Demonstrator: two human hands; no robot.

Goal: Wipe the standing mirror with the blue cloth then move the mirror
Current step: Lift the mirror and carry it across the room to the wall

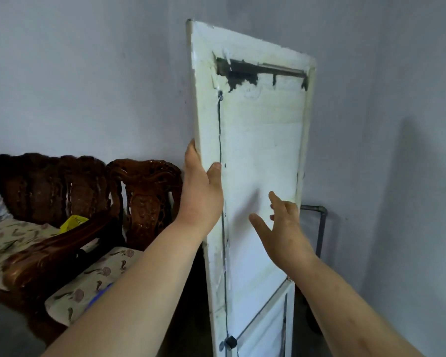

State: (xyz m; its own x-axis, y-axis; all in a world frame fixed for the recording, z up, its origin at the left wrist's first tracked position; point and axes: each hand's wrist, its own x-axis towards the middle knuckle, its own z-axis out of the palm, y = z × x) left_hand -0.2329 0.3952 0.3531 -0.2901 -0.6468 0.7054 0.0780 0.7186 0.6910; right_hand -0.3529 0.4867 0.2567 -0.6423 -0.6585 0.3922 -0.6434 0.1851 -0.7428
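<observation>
My left hand (202,191) grips the mirror (258,155) by its edge, back facing me. My right hand (283,228) is open, fingers spread, near the back; contact unclear.

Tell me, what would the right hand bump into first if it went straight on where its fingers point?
Most likely the white back of the standing mirror, just ahead of the right hand, whose fingers are spread; the gap between them is hard to judge.

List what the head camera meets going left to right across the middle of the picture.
A carved wooden bench → yellow object lying on it → left hand gripping the mirror's edge → mirror, back side showing → grey pipe by the wall.
</observation>
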